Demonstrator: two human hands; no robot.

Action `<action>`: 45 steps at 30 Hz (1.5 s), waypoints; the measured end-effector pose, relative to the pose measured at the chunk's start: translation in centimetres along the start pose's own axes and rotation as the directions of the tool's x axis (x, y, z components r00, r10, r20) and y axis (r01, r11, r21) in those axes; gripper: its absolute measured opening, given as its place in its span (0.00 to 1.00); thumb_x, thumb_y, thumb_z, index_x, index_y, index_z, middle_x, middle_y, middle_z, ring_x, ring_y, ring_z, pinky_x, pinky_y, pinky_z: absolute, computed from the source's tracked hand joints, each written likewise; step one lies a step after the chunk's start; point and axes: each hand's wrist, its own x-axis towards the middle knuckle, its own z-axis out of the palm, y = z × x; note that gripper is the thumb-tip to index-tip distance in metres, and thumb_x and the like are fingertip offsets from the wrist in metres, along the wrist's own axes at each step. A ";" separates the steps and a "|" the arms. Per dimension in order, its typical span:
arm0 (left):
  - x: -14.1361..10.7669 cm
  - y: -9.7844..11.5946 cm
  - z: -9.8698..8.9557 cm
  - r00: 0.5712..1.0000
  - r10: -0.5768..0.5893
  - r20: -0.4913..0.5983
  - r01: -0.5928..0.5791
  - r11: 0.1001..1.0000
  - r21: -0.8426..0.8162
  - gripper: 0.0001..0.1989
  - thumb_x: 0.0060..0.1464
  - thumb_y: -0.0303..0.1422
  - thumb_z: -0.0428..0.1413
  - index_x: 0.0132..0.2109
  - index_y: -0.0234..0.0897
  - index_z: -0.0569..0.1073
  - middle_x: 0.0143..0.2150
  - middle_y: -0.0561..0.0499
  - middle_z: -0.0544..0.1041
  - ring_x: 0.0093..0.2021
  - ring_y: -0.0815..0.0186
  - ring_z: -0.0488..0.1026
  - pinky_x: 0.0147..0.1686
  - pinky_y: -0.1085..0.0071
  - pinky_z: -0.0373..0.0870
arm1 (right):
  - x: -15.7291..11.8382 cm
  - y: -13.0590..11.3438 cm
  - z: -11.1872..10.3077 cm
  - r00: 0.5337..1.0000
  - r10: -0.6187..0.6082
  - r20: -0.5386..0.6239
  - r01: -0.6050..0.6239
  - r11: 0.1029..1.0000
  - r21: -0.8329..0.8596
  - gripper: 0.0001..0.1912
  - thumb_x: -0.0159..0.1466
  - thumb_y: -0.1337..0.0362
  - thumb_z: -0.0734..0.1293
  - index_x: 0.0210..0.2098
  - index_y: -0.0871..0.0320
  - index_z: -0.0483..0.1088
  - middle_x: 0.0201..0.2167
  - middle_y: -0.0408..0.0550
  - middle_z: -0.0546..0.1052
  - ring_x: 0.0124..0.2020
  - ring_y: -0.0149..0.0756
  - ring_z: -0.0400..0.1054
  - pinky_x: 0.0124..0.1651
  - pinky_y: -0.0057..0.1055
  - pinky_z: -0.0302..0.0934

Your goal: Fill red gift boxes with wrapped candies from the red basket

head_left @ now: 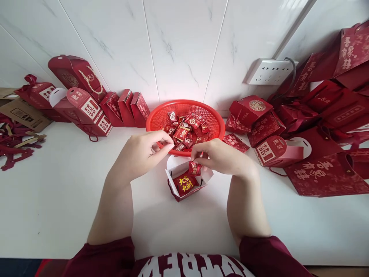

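Observation:
My right hand pinches a small red wrapped candy at the right side of a small open gift box. The box is red outside and white inside, with its flaps raised. Inside it lies a red packet with gold characters. My left hand hovers to the upper left of the box, by the front rim of a red plastic basket. Its thumb and forefinger are pressed together, with nothing visible in them. Several red wrapped candies fill the bottom of the basket.
Three narrow red boxes stand left of the basket, beside larger red gift boxes. Dark red ribbons lie far left near a brown carton. Red boxes and bags crowd the right, below a wall socket strip.

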 end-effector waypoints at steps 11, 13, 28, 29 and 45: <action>-0.7 1.1 -0.7 0.983 -0.084 0.163 0.072 0.994 0.079 0.09 0.60 0.39 0.54 0.39 0.43 0.78 0.31 0.56 0.79 0.30 0.66 0.74 0.29 0.73 0.63 | -0.7 -2.4 3.5 0.981 -0.041 0.190 0.067 0.989 -0.132 0.09 0.60 0.74 0.64 0.25 0.58 0.72 0.24 0.42 0.76 0.23 0.30 0.64 0.26 0.29 0.52; -0.9 1.3 -1.0 0.957 -0.149 0.249 0.121 0.985 0.122 0.13 0.62 0.42 0.52 0.37 0.42 0.77 0.29 0.55 0.78 0.29 0.66 0.73 0.28 0.72 0.61 | -1.7 -2.4 3.2 0.993 -0.067 0.097 0.073 0.995 -0.063 0.08 0.63 0.72 0.63 0.33 0.57 0.74 0.30 0.43 0.78 0.28 0.32 0.69 0.30 0.28 0.58; -3.7 -2.9 2.6 0.728 -0.253 0.637 0.318 0.948 0.014 0.18 0.61 0.45 0.50 0.52 0.46 0.76 0.52 0.51 0.79 0.49 0.56 0.77 0.46 0.67 0.70 | -6.4 4.6 9.2 0.854 -0.003 -0.521 0.254 0.876 0.411 0.16 0.70 0.55 0.65 0.55 0.51 0.66 0.57 0.52 0.70 0.53 0.43 0.69 0.53 0.43 0.67; -4.2 -2.9 3.0 0.742 -0.260 0.618 0.339 0.941 -0.011 0.20 0.61 0.47 0.50 0.53 0.46 0.75 0.53 0.51 0.79 0.51 0.55 0.76 0.48 0.67 0.71 | -6.4 4.7 9.5 0.854 -0.012 -0.519 0.284 0.847 0.448 0.17 0.70 0.55 0.64 0.56 0.51 0.65 0.57 0.53 0.70 0.53 0.43 0.69 0.54 0.44 0.67; -7.2 -1.7 11.8 0.905 -0.212 0.369 0.405 0.700 -0.589 0.18 0.65 0.36 0.51 0.58 0.38 0.71 0.47 0.49 0.78 0.47 0.59 0.76 0.46 0.67 0.74 | -7.2 4.8 10.8 0.893 -0.100 -0.438 0.218 0.949 0.226 0.19 0.67 0.61 0.69 0.56 0.51 0.66 0.51 0.52 0.74 0.53 0.44 0.69 0.58 0.46 0.64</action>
